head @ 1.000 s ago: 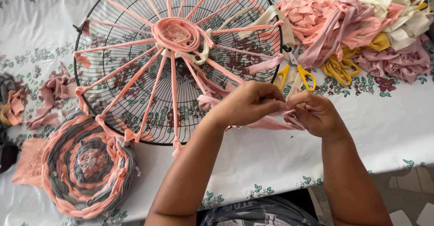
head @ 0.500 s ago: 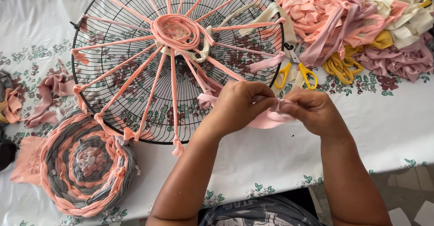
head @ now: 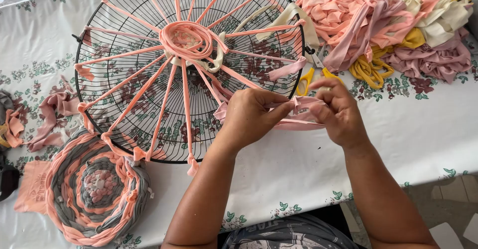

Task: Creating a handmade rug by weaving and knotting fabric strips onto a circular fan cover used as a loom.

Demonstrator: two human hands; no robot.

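Both the left hand (head: 251,114) and the right hand (head: 338,112) have their fingers pinched closed on a pink fabric strip (head: 298,113) stretched between them, just above the worktop (head: 298,169) beside the black wire fan guard (head: 124,124) strung with pink strips.

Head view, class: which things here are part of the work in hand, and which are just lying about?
In use: left hand, right hand, pink fabric strip, wire fan guard strung with strips.
Lying about: yellow scissors, finished round mat, fabric pile, scraps.
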